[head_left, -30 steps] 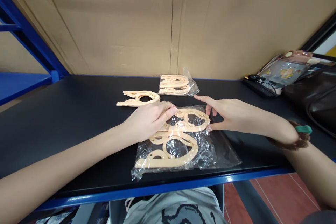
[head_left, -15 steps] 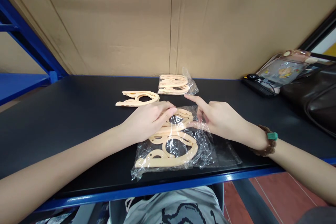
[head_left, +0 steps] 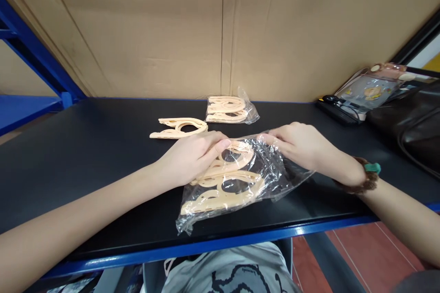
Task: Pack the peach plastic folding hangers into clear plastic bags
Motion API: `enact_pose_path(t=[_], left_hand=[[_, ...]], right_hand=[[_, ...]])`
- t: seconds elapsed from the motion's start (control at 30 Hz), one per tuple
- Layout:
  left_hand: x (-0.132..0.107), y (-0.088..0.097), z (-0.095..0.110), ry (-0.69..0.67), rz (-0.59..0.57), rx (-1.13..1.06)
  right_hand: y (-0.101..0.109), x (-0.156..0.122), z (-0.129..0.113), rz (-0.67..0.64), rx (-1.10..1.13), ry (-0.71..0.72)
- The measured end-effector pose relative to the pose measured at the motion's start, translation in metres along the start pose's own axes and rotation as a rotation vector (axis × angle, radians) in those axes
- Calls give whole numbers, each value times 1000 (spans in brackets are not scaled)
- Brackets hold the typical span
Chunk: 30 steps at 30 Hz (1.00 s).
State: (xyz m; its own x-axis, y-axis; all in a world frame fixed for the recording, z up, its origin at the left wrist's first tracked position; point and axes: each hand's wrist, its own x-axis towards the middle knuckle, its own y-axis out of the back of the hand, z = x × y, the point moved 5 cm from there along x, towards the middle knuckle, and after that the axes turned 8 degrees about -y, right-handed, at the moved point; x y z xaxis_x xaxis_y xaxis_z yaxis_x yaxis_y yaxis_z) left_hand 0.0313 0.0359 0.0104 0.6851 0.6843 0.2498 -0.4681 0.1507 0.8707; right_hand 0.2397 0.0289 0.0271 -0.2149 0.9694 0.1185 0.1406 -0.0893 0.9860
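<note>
Front bag (head_left: 271, 169) — one of two — lies near the table's (head_left: 103, 146) front edge, at least two cream hangers (head_left: 206, 203) showing inside. Back bag (head_left: 252, 112) by the cardboard (head_left: 137, 32), one loose hanger (head_left: 176, 132) beyond the left hand (head_left: 192, 155). Both hands grip the front bag: left closed on its upper left, right hand (head_left: 302, 144) pinching its upper right. Versus half a second ago — right index no longer extended, bag's right end raised; left hand unmoved.

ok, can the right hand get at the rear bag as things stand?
Likely yes: nothing visible blocks the gap between right hand and rear bag, though the hand's grip on the front bag would probably have to release first.
</note>
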Motion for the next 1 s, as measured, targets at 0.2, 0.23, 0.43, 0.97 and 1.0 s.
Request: enact_pose_path(t=[0.2, 0.23, 0.43, 0.97, 1.0], left_hand=[[0, 0, -8, 39, 36, -97], [0, 0, -10, 60, 45, -128], [1, -2, -21, 189, 115, -325], [1, -4, -20, 184, 130, -307], [1, -5, -19, 180, 127, -294]], right_hand=[[-12, -9, -31, -157, 207, 461], [-14, -9, -33, -149, 180, 476], [-21, -5, -30, 0, 157, 465], [-38, -12, -53, 100, -13, 515], [-37, -13, -54, 116, 2, 534]])
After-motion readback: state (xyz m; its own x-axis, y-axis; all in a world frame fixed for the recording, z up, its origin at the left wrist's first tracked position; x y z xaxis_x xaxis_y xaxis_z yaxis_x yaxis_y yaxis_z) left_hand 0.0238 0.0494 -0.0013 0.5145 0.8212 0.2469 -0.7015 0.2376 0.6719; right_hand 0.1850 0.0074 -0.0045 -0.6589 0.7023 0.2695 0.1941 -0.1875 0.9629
